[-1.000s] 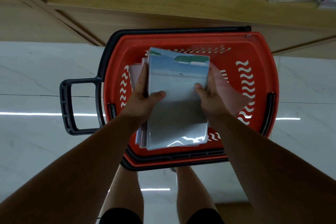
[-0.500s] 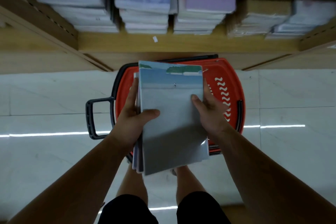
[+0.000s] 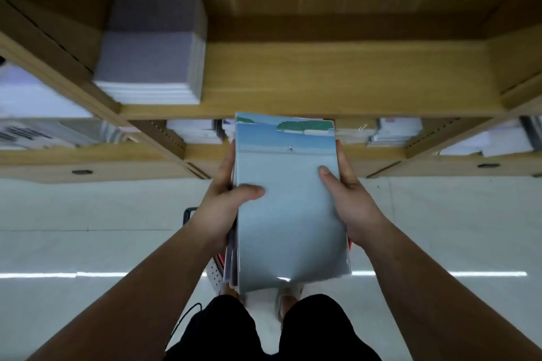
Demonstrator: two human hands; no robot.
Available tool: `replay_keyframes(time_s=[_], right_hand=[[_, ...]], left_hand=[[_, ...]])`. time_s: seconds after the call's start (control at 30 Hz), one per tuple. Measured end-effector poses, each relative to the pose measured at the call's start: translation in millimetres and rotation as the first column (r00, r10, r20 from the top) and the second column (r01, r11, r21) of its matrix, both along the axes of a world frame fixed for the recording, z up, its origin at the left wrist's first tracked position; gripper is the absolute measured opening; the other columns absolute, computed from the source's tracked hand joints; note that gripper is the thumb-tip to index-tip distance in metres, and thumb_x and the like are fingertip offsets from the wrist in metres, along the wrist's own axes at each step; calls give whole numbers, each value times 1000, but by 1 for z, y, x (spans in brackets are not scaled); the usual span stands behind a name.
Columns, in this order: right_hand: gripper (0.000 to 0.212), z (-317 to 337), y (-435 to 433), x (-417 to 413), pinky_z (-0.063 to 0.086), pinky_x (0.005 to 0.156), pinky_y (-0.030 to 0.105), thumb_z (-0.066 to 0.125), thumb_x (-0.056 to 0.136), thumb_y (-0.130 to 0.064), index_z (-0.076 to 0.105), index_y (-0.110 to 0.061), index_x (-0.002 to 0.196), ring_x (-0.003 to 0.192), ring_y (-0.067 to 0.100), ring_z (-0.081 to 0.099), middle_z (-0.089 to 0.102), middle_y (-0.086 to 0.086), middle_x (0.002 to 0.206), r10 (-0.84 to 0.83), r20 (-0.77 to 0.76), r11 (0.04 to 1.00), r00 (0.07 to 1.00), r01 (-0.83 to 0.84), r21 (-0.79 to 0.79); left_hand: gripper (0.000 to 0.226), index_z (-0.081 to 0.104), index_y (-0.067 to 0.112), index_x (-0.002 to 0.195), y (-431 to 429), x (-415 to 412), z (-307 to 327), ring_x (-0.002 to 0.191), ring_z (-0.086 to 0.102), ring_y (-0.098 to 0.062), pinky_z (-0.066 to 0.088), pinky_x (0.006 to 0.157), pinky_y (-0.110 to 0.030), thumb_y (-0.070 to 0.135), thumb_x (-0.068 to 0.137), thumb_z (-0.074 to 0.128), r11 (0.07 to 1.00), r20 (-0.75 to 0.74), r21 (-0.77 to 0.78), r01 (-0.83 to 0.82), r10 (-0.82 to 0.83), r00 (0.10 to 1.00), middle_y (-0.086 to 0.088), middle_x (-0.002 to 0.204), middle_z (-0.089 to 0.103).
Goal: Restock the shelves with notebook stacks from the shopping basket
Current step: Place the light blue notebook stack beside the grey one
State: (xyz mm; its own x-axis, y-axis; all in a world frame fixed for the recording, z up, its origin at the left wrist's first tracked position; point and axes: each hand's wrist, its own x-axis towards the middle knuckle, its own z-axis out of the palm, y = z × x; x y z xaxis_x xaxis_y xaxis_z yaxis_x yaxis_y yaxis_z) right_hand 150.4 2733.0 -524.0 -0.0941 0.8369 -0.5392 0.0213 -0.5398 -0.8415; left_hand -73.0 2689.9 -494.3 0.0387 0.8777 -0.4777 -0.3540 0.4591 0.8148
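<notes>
The notebook stack (image 3: pixel 289 202) hides nearly all of the basket (image 3: pixel 217 268); only slivers show at seven o'clock. Shelf stock at nine o'clock is blurred.

A pale glossy floor (image 3: pixel 88 214) is reflecting strip lights. Two dark recessed pulls, one at left (image 3: pixel 82 172) and one at right (image 3: pixel 488 165), are sitting in the wooden base panel. Black shorts (image 3: pixel 272 331) are showing at the bottom edge.

Notebook stack (image 3: pixel 289 205) between both hands (image 3: pixel 218 208), before the wooden shelf (image 3: pixel 337 79), shelved pile (image 3: pixel 152 50) at its left
</notes>
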Motion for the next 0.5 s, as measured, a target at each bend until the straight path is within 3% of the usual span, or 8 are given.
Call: replay_keyframes(time_s=[0.1,0.27,0.37,0.43,0.5], right_hand=[[59,39,14,15,62,76,27,55,107,-20,37,-58,149,103,3,74,72,-23,123,-31,-101,999,994,34,30],[57,84,56,23,63,73,30,56,106,-21,41,-60,144,99,8,76,77,-19,112,-57,-149,994,987,71,88],[59,92,95,11,63,83,41,56,106,-18,40,-53,152,109,18,74,74,-10,126,-52,-143,990,988,70,124],[62,83,125,-2,60,92,48,57,105,-12,41,-49,152,115,25,72,72,-4,132,-66,-144,988,987,85,131],[62,69,153,-17,60,91,52,59,103,-10,46,-50,148,113,28,73,73,-3,129,-61,-119,990,991,75,118]], left_hand=[[96,38,37,156,13,11,39,118,69,-32,59,84,-40,-3,73,64,998,-5,54,21,-20,1000,-7,136,69],[92,42,33,155,58,14,72,112,72,-30,61,84,-41,4,71,68,996,-47,88,33,-29,998,-5,129,72],[89,43,33,154,99,5,69,120,67,-38,55,98,-53,4,73,68,993,-51,112,39,-34,998,-11,135,68],[89,41,33,155,131,-7,58,118,68,-37,56,96,-50,3,74,65,993,-52,110,41,-36,998,-12,137,67],[90,42,34,155,162,-21,45,119,67,-37,57,97,-50,4,74,66,997,-64,78,28,-23,998,-11,137,67]])
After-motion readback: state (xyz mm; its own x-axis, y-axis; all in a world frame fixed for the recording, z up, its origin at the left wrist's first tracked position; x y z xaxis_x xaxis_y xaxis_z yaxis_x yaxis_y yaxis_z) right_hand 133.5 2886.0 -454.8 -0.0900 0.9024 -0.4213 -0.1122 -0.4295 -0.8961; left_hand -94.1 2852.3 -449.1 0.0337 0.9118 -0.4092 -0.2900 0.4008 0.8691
